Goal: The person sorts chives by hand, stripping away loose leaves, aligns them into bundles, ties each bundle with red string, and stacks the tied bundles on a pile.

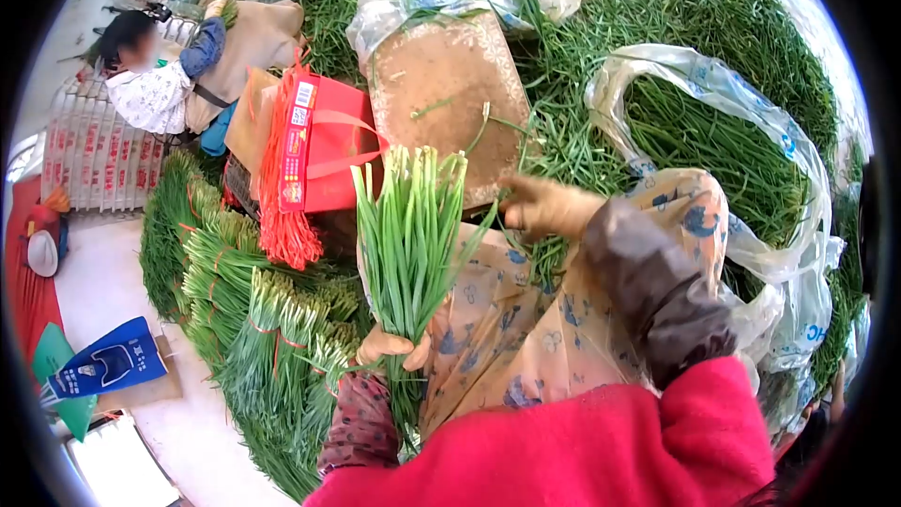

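My left hand (392,347), in a pale glove, is closed around the lower leafy part of a bunch of garlic chives (413,244). The bunch stands upright over my lap, its pale cut ends on top. To its right, my right hand (549,207), also gloved and a little blurred, points left with its fingers apart and nothing visible in them. It is close to the lower right corner of a worn brown board (446,84) and loose greens (563,141). A patterned plastic apron (497,319) covers my lap.
Tied chive bundles (282,357) are piled at left. A red bag (333,145) with red ties (286,216) hanging on it stands beside the board. An open plastic bag (723,150) of greens lies at right. Another person (160,84) sits at upper left near stacked crates (99,150).
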`<state>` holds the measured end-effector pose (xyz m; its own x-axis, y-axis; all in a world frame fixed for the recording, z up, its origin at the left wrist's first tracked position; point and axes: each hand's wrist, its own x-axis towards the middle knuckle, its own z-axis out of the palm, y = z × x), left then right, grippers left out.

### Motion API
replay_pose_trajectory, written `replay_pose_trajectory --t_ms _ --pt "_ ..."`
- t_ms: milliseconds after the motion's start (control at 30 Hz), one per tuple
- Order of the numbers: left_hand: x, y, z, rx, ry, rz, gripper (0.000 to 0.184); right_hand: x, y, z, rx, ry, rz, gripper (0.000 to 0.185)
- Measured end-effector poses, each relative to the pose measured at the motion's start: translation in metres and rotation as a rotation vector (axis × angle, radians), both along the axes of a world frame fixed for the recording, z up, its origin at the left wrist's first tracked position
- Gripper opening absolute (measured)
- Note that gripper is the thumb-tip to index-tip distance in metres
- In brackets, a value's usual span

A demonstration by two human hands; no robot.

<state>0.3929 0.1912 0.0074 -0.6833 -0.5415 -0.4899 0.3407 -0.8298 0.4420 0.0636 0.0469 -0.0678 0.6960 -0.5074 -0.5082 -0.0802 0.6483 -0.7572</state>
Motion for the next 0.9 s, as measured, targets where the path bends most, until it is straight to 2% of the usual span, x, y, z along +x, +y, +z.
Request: replay_pose_trajectory --t_ms 67,100,133,200,233,267,300,367,400,467,500,533,567,600,633,667,733,767,800,867,900 --pt "-0.002 0.0 0.001 -0.067 -0.088 -0.017 0.06 0.027 0.021 -0.011 0.114 -0.345 -0.094 0.123" --pt "-0.013 -0.01 0.018 -0.095 -0.213 -0.035 0.048 0.039 0.021 0.001 0.089 -0.471 -0.147 0.124" --pt "-0.021 -0.009 0.025 -0.101 -0.218 -0.035 0.048 0.049 0.019 0.013 0.064 -0.596 -0.2 0.125" --pt "-0.036 -0.006 0.029 -0.155 -0.674 -0.01 0.043 0.064 0.011 0.014 0.031 -0.698 -0.216 0.122" --pt "-0.038 0.0 0.022 -0.311 -0.819 -0.075 0.049 0.066 0.008 0.015 0.003 -0.796 -0.231 0.119" --pt "-0.04 0.004 0.017 -0.315 -0.815 -0.066 0.049 0.065 0.01 0.018 -0.002 -0.791 -0.223 0.119" --pt "-0.042 0.007 0.013 -0.492 -1.009 -0.138 0.051 0.063 0.012 0.025 0.015 -0.779 -0.361 0.118" --pt "-0.069 0.002 0.035 -1.066 -1.492 -0.281 0.061 0.06 0.012 0.023 0.056 -0.792 -0.534 0.115" --pt "-0.07 0.003 0.034 -1.054 -1.491 -0.272 0.061 0.056 0.011 0.021 0.048 -0.81 -0.54 0.109" --pt "-0.072 0.005 0.03 -0.788 -1.385 -0.388 0.066 0.052 0.011 0.019 0.022 -0.811 -0.566 0.108" --pt "-0.075 0.001 0.027 -0.549 -1.235 -0.292 0.066 0.048 0.011 0.025 0.026 -0.805 -0.565 0.108" --pt "-0.076 0.001 0.03 -0.546 -1.232 -0.289 0.066 0.045 0.009 0.033 0.056 -0.718 -0.561 0.095" --pt "-0.078 0.0 0.034 -0.642 -1.233 -0.355 0.074 0.042 0.008 0.039 0.083 -0.632 -0.554 0.083" --pt "-0.08 -0.004 0.04 -0.739 -1.233 -0.42 0.082 0.039 0.007 0.041 0.08 -0.63 -0.549 0.083" --pt "-0.072 0.001 0.032 -0.77 -1.232 -0.383 0.109 0.037 0.007 0.042 0.11 -0.632 -0.547 0.073" --pt "-0.067 0.001 0.034 -0.769 -1.232 -0.381 0.109 0.035 0.007 0.043 0.142 -0.634 -0.547 0.063" --pt "-0.065 -0.005 0.053 -1.003 -1.27 -0.297 0.133 0.035 0.008 0.042 0.136 -0.647 -0.558 0.056" --pt "-0.051 -0.002 0.038 -0.946 -1.071 -0.196 0.142 0.036 0.007 0.04 0.103 -0.651 -0.574 0.054" --pt "-0.053 -0.005 0.042 -0.942 -1.071 -0.196 0.142 0.037 0.007 0.038 0.07 -0.655 -0.59 0.052" --pt "-0.059 -0.019 0.058 -0.762 -0.857 0.159 0.146 0.036 0.007 0.034 0.085 -0.646 -0.578 0.049" --pt "-0.062 -0.028 0.06 -0.818 -0.861 0.207 0.142 0.037 0.007 0.037 0.107 -0.659 -0.551 0.05"
